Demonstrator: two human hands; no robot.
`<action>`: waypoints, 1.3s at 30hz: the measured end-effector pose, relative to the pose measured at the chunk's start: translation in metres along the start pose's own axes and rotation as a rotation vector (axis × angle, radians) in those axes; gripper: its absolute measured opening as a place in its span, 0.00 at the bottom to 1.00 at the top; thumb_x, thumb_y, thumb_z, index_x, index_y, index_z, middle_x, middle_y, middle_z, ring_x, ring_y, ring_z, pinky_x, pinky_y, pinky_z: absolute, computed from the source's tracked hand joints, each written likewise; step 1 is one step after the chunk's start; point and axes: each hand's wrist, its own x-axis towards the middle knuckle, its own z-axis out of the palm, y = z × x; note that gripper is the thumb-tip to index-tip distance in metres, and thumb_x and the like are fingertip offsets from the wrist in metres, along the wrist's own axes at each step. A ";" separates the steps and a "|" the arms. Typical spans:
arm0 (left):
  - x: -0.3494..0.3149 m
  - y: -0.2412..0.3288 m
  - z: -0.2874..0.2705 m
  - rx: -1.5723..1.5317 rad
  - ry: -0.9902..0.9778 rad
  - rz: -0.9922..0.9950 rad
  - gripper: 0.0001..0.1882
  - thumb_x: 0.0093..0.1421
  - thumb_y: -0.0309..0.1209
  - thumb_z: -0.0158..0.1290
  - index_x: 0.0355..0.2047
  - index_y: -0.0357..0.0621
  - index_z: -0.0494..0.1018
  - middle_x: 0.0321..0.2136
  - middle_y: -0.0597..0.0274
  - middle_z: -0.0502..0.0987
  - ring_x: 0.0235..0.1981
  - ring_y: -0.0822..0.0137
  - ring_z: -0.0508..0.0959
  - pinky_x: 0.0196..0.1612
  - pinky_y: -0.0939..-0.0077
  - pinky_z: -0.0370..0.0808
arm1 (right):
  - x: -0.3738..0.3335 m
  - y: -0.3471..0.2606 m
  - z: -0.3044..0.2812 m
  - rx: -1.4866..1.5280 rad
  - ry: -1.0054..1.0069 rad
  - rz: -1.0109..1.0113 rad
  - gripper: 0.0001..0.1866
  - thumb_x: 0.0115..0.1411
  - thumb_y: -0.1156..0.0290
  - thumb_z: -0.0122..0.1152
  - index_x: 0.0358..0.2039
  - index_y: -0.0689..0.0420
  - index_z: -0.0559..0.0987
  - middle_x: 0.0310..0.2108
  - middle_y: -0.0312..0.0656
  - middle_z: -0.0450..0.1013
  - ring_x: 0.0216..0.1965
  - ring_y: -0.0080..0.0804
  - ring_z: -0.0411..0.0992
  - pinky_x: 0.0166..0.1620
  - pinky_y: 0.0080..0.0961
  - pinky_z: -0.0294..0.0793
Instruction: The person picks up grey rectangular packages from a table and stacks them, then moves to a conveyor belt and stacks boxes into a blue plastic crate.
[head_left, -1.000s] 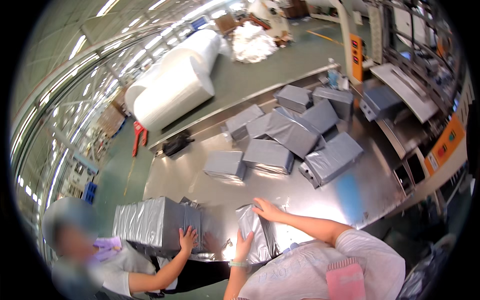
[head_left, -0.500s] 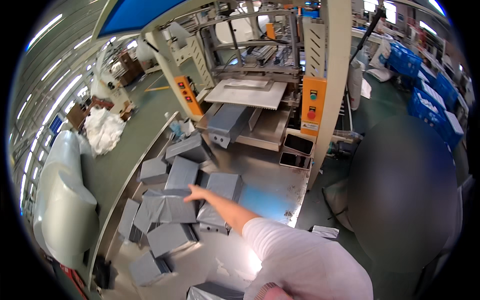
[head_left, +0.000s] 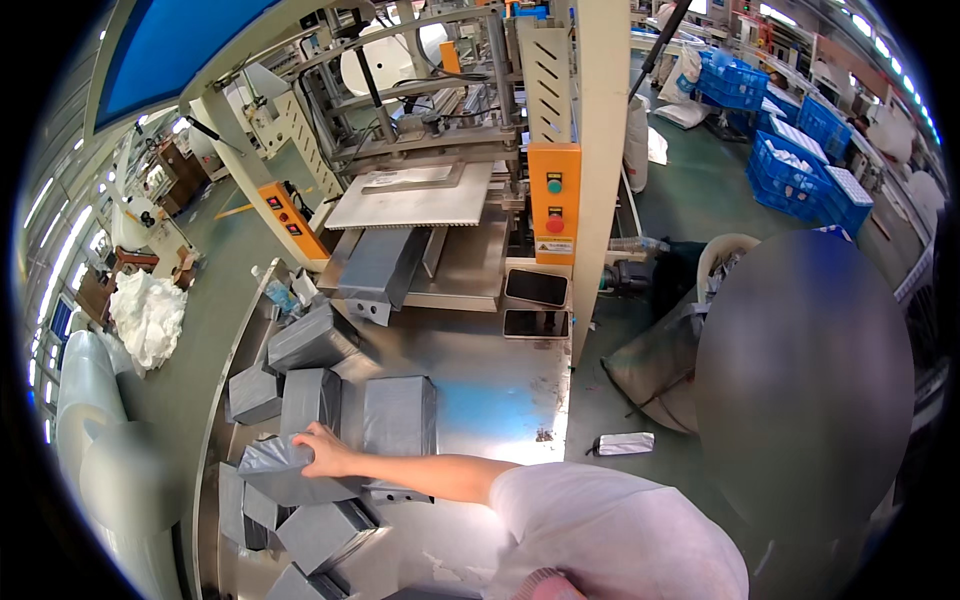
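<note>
From the lower right, my right arm reaches left across a metal table [head_left: 480, 345]. My right hand [head_left: 325, 452] is closed on the upper right edge of a grey plastic bag stack [head_left: 295, 485], whose top sheet looks creased. More grey stacks lie close around it: one stack [head_left: 311, 400] just beyond, another stack [head_left: 399, 415] to the right under my forearm, and a further stack [head_left: 325, 532] nearer me. My left hand is out of the picture.
Beyond the table stands a press-like machine with a white board [head_left: 410, 205], a grey stack [head_left: 378, 265] under it and an orange button box [head_left: 555, 205]. Two phones [head_left: 536, 287] lie at the table's right edge. Blue crates [head_left: 785, 180] stand far right.
My view has turned right, so the table and machine sit further left. My right hand has gone from reaching with spread fingers at the stack's edge to gripping it.
</note>
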 end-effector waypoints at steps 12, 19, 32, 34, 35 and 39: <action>-0.023 -0.012 0.002 0.339 0.088 0.198 0.29 0.66 0.46 0.37 0.66 0.58 0.50 0.65 0.60 0.54 0.63 0.54 0.56 0.57 0.50 0.63 | -0.338 0.014 0.009 -0.200 -0.306 -0.080 0.43 0.50 0.61 0.68 0.63 0.56 0.57 0.64 0.56 0.48 0.63 0.51 0.53 0.62 0.33 0.57; -0.036 -0.023 0.001 0.474 0.117 0.265 0.29 0.66 0.48 0.35 0.67 0.62 0.49 0.66 0.62 0.51 0.65 0.53 0.53 0.57 0.47 0.62 | -0.326 0.046 0.032 0.229 -0.476 0.308 0.46 0.50 0.60 0.67 0.65 0.56 0.53 0.65 0.55 0.47 0.64 0.49 0.51 0.63 0.33 0.56; -0.077 -0.002 -0.007 0.758 0.048 0.133 0.38 0.60 0.59 0.41 0.68 0.67 0.48 0.68 0.59 0.50 0.68 0.48 0.49 0.59 0.39 0.58 | -0.335 0.081 0.052 0.386 -0.650 0.430 0.51 0.52 0.58 0.66 0.68 0.56 0.47 0.67 0.53 0.45 0.67 0.44 0.47 0.65 0.31 0.52; -0.087 -0.004 -0.018 0.713 0.047 0.169 0.42 0.56 0.62 0.45 0.68 0.65 0.49 0.67 0.56 0.51 0.67 0.47 0.50 0.59 0.39 0.58 | -0.330 0.021 0.034 0.323 -0.833 0.483 0.53 0.53 0.56 0.65 0.69 0.59 0.42 0.69 0.51 0.44 0.69 0.38 0.43 0.67 0.28 0.48; -0.089 -0.014 -0.022 0.687 0.050 0.164 0.45 0.54 0.64 0.47 0.68 0.64 0.49 0.67 0.54 0.52 0.67 0.46 0.51 0.58 0.38 0.58 | -0.333 0.030 0.045 0.328 -0.881 0.444 0.52 0.54 0.59 0.65 0.68 0.60 0.43 0.67 0.51 0.48 0.67 0.37 0.48 0.66 0.28 0.52; -0.098 -0.080 0.011 0.279 0.199 0.247 0.45 0.41 0.55 0.63 0.61 0.61 0.63 0.64 0.45 0.53 0.65 0.36 0.49 0.51 0.22 0.54 | -0.367 0.031 0.038 0.235 -0.955 0.217 0.42 0.57 0.59 0.63 0.65 0.63 0.54 0.62 0.53 0.59 0.60 0.36 0.59 0.62 0.31 0.59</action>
